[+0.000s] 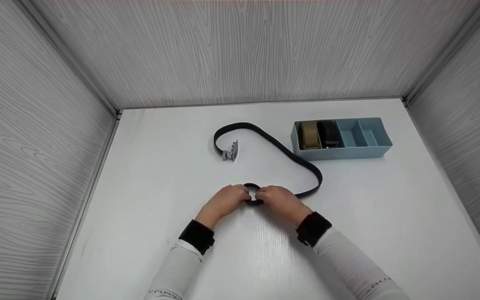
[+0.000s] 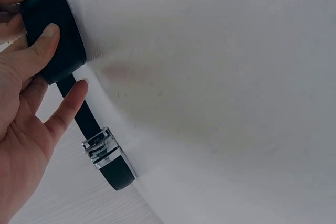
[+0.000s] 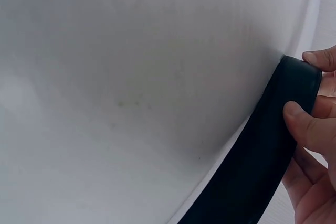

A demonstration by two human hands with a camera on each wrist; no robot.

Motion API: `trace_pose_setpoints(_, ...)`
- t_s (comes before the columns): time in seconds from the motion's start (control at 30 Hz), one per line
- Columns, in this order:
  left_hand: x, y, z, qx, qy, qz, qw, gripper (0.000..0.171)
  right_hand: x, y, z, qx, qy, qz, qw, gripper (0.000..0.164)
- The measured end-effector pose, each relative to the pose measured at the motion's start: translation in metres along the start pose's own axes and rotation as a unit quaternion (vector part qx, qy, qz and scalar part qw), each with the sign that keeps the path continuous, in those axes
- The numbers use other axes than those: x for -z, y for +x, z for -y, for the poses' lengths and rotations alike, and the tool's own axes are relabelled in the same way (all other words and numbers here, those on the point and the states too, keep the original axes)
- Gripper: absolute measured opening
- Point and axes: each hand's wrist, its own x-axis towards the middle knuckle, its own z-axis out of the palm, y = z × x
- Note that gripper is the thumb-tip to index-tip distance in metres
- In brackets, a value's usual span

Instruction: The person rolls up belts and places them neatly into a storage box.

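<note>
Fingers [image 1: 246, 193] on both your hands pinch the black belt [image 1: 282, 147] in the head view, just below the middle of the frame. Your left hand [image 1: 226, 200] holds the left side of a small ring [image 1: 254, 203] made by the belt, and your right hand [image 1: 282, 203] holds the right side. From your right hand the belt bends out to the right, goes up, and curls over to the shiny buckle [image 1: 231, 151] above the middle. In the upper right is a blue box [image 1: 344, 154] with four slots in a row. A tan roll [image 1: 308, 136] sits in the far left slot, with a black roll [image 1: 328, 132] in the slot beside it. Everything is on a white table [image 1: 148, 175].

Now look at the left wrist view. The belt is in the upper left. Your left thumb [image 2: 46, 43] presses on its flat side, and one finger sticks out nearly straight below it. The buckle is lower down, left of the middle.

In the right wrist view, the belt runs from the right edge down to the bottom. Your right thumb [image 3: 300, 119] presses on its front, with fingers behind it. Another fingertip touches the belt's top end.
</note>
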Motion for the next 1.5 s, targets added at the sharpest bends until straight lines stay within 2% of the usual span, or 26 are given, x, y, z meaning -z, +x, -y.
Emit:
trace_pose_setpoints(0.1, 0.001, 0.001, 0.002, -0.003, -0.066, 0.013, 0.9977, 0.014, -0.001, -0.002, 0.0, -0.001, 0.016, -0.005, 1.0, 0.013)
trace_pose_setpoints(0.17, 0.003, 0.002, 0.004, 0.004, -0.128, 0.017, 0.9916, 0.024, -0.001, -0.003, 0.0, 0.001, 0.028, -0.01, 1.0, 0.014)
trace_pose_setpoints(0.23, 0.007, 0.002, 0.006, 0.024, -0.178, -0.001, 0.9837, 0.033, -0.003, -0.004, 0.0, 0.001, 0.04, -0.017, 0.999, 0.016)
trace_pose_setpoints(0.3, 0.012, 0.003, 0.008, 0.064, -0.201, -0.035, 0.9769, 0.036, -0.004, -0.004, 0.0, 0.0, 0.045, -0.022, 0.999, 0.018)
trace_pose_setpoints(0.4, 0.014, 0.006, 0.009, 0.142, -0.189, -0.08, 0.9683, 0.024, -0.004, -0.004, 0.002, -0.007, 0.05, -0.029, 0.998, 0.018)
trace_pose_setpoints(0.47, 0.014, 0.007, 0.008, 0.191, -0.175, -0.074, 0.9632, 0.026, -0.003, -0.005, 0.003, -0.012, 0.046, -0.031, 0.998, 0.017)
trace_pose_setpoints(0.53, 0.011, 0.009, 0.005, 0.223, -0.158, -0.048, 0.9606, 0.032, -0.002, -0.005, 0.005, -0.016, 0.044, -0.03, 0.998, 0.016)
trace_pose_setpoints(0.63, 0.006, 0.013, 0.001, 0.248, -0.155, -0.01, 0.9561, 0.029, -0.001, -0.005, 0.006, -0.02, 0.039, -0.022, 0.999, 0.016)
trace_pose_setpoints(0.73, 0.002, 0.019, -0.003, 0.26, -0.152, -0.011, 0.9535, 0.019, 0.001, -0.004, 0.006, -0.024, 0.034, -0.018, 0.999, 0.014)
trace_pose_setpoints(0.8, 0.002, 0.024, -0.006, 0.275, -0.154, -0.022, 0.9487, 0.017, 0.001, -0.005, 0.006, -0.024, 0.025, -0.019, 0.999, 0.013)
trace_pose_setpoints(0.93, 0.004, 0.031, -0.01, 0.323, -0.167, -0.036, 0.9309, 0.019, -0.001, -0.007, 0.005, -0.019, 0.013, -0.029, 0.999, 0.01)
trace_pose_setpoints(1.0, 0.006, 0.034, -0.012, 0.35, -0.18, -0.03, 0.9186, 0.022, -0.001, -0.007, 0.006, -0.021, 0.017, -0.025, 0.999, 0.01)
trace_pose_setpoints(1.07, 0.007, 0.036, -0.013, 0.368, -0.186, -0.027, 0.9107, 0.023, -0.001, -0.007, 0.006, -0.023, 0.021, -0.021, 0.999, 0.011)
trace_pose_setpoints(1.17, 0.006, 0.037, -0.014, 0.368, -0.177, -0.023, 0.9127, 0.017, -0.001, -0.006, 0.006, -0.023, 0.018, -0.019, 0.999, 0.012)
trace_pose_setpoints(1.3, 0.002, 0.036, -0.016, 0.342, -0.137, -0.023, 0.9295, 0.016, -0.004, -0.007, 0.006, -0.012, 0.01, -0.029, 0.999, 0.013)
trace_pose_setpoints(1.5, 0.0, 0.038, -0.017, 0.302, -0.068, -0.017, 0.9507, 0.014, 0.0, -0.008, 0.004, -0.005, 0.06, -0.004, 0.998, 0.019)
